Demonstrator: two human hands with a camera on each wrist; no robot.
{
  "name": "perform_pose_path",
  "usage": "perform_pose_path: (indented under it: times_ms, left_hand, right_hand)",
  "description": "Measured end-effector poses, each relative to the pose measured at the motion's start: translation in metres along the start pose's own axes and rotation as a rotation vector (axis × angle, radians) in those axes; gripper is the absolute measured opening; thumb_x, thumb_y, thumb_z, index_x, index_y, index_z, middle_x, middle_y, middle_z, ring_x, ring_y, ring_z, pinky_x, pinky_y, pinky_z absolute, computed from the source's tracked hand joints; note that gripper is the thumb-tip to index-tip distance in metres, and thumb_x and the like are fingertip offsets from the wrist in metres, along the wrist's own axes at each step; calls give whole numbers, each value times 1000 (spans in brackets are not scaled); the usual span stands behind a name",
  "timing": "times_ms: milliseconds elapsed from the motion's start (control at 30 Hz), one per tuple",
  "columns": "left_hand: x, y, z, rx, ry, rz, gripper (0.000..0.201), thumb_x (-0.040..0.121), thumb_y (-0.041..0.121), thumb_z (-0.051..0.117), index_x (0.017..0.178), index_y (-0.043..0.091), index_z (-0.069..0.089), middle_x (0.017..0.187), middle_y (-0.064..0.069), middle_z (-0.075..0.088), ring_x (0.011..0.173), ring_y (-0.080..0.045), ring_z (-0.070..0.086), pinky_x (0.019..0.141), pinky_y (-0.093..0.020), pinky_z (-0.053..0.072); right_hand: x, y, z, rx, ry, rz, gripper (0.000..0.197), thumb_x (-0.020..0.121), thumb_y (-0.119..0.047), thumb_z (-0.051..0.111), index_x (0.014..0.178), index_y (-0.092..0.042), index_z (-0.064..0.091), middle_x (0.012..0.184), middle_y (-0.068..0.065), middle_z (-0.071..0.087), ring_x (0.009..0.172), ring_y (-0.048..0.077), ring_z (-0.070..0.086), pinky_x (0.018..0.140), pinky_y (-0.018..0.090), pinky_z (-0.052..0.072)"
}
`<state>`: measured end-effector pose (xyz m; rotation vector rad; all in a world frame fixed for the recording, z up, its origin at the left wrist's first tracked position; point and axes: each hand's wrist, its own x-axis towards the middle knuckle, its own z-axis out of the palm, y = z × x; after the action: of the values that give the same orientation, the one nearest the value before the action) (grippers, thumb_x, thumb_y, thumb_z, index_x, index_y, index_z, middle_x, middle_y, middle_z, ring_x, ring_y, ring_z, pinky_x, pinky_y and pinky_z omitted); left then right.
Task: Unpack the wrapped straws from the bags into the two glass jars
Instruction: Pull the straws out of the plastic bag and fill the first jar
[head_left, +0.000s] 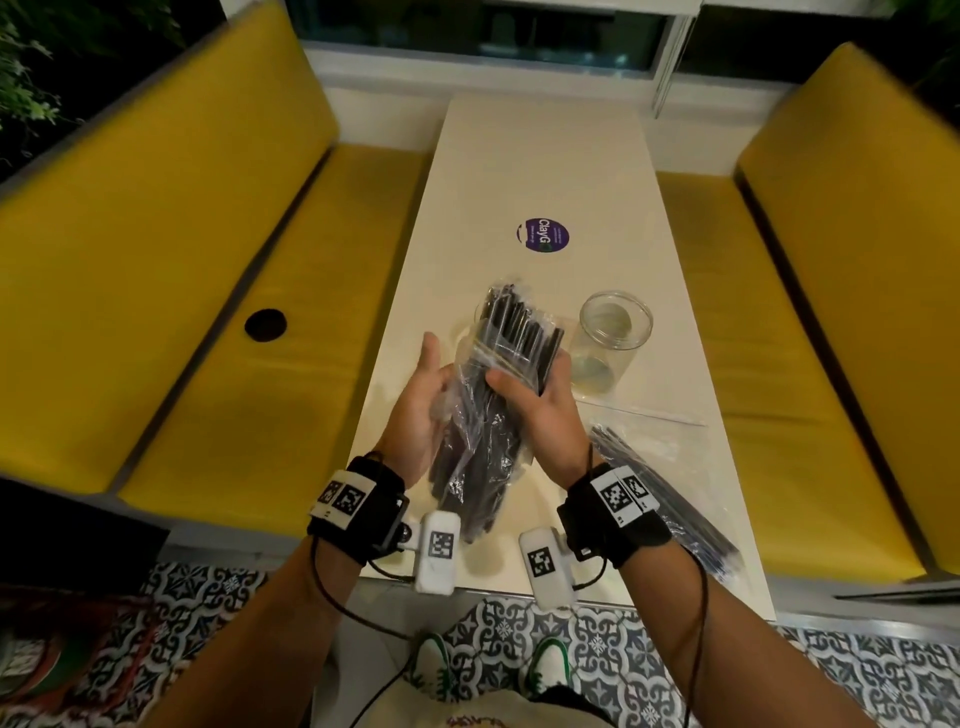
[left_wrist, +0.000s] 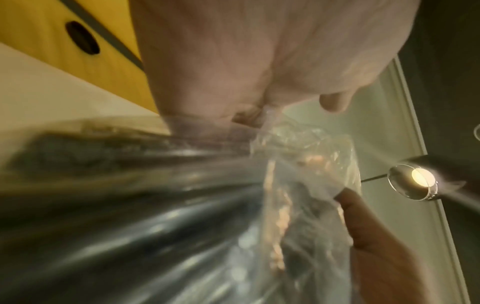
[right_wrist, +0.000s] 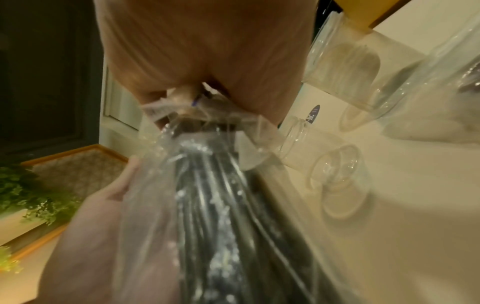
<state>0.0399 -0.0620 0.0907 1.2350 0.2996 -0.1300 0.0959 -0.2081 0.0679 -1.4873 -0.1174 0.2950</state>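
Over the near half of the white table (head_left: 545, 171) I hold a clear plastic bag (head_left: 483, 447) full of black wrapped straws (head_left: 514, 322); the straw tops stick up past the bag. My right hand (head_left: 540, 410) grips the bundle round its middle, thumb across the front. My left hand (head_left: 423, 400) holds the bag's left side, and its fingers pinch the plastic (left_wrist: 298, 164) in the left wrist view. One glass jar (head_left: 610, 338) stands just right of the bag. A second jar (right_wrist: 337, 181) shows in the right wrist view; the bag mostly hides it from the head camera.
Another clear bag of dark wrapped straws (head_left: 660, 488) lies on the table's near right corner. A purple round sticker (head_left: 543, 236) marks the table's middle. Yellow benches (head_left: 208, 312) flank the table on both sides, the left one with a round hole (head_left: 265, 325).
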Motion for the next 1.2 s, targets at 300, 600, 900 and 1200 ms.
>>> perform_pose_path:
  times_ms: [300, 600, 900, 1200]
  left_hand:
    - [15, -11, -8, -19, 182, 84, 31, 108, 13, 52, 132, 0, 66, 116, -12, 81, 106, -24, 79, 83, -33, 61]
    - [20, 6, -4, -91, -47, 71, 64, 98, 41, 69, 142, -3, 54, 125, -12, 76, 120, -26, 73, 104, -46, 55]
    - [23, 4, -8, -97, -133, -17, 30, 94, 24, 75, 118, 8, 77, 110, -10, 79, 100, -23, 76, 86, -37, 61]
    - [32, 38, -2, -214, -154, -178, 50, 96, 33, 75, 132, -2, 71, 110, -19, 75, 92, -29, 76, 83, -40, 62]
  right_hand:
    - [-1, -3, 12, 55, -30, -38, 95, 77, -42, 80, 146, -18, 19, 145, 16, 51, 130, 27, 63, 107, 45, 57]
    - [-11, -10, 15, -453, 1, -255, 43, 109, -49, 36, 139, -22, 50, 127, 1, 61, 117, 19, 61, 104, 44, 52]
    - [-11, -10, 13, -358, 117, -304, 35, 107, -27, 51, 136, -12, 63, 116, 6, 61, 106, 9, 60, 93, 26, 51]
    - [-7, -30, 20, -290, 232, -369, 15, 95, -23, 77, 105, -13, 78, 96, -2, 79, 87, 12, 73, 83, 39, 62]
